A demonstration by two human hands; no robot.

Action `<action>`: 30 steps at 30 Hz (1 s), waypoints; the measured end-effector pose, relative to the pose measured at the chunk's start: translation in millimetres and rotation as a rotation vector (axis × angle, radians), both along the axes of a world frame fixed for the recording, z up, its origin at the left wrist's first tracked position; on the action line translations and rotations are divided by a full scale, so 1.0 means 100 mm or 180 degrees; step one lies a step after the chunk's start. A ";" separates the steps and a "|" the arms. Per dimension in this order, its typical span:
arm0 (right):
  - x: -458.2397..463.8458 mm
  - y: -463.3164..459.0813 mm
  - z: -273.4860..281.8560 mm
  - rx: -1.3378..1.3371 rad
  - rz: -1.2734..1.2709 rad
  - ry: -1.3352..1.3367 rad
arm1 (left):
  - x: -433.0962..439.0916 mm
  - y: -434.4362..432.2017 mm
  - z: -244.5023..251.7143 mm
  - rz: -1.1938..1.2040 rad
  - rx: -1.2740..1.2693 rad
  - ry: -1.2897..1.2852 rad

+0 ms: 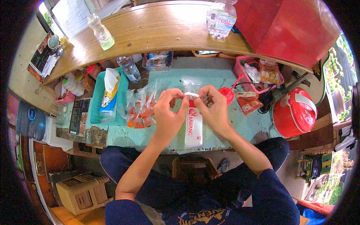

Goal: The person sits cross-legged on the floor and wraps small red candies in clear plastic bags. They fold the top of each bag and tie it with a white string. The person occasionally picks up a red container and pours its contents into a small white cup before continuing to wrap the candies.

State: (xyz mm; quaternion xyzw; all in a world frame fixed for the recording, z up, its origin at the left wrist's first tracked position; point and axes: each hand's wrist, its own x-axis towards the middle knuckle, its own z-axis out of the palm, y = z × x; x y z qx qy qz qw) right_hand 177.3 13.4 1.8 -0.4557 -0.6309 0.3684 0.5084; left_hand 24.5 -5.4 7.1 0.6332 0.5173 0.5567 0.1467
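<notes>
My left hand (172,108) and my right hand (212,107) meet over the table, thumbs and fingertips pinching a small white strip (191,94), apparently plastic, from its two ends. Clear plastic film (192,81) lies just beyond the fingertips; whether it joins the strip I cannot tell. Under and between my hands lies a long white plastic-bag pack (194,130) with red printing, pointing towards me. Left of my left hand are several small knotted clear bags (140,112) with orange contents. A red plastic scoop (227,95) with a long handle rests beyond my right hand.
A wooden shelf (157,31) overhangs the table's far side, bearing bottles. A green basket (94,112) with tissues stands left. On the right are a pink basket (260,87), packets with red contents (248,102) and a red rice container (294,112). The table's front edge runs above my lap.
</notes>
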 end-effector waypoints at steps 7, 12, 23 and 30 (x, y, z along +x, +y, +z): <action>-0.02 0.02 0.00 0.0046 0.0231 -0.0226 | -0.01 0.02 -0.02 -0.0122 -0.0236 -0.0612; 0.00 0.01 0.11 0.0400 0.0273 -0.0395 | -0.04 0.03 0.01 0.0055 0.0087 -0.0159; 0.00 -0.03 0.10 0.0196 -0.0208 -0.0266 | -0.01 0.02 0.05 -0.0031 0.0381 0.0085; 0.00 -0.02 0.14 0.1255 -0.0532 -0.1039 | -0.08 0.02 0.08 -0.0052 0.0521 0.0757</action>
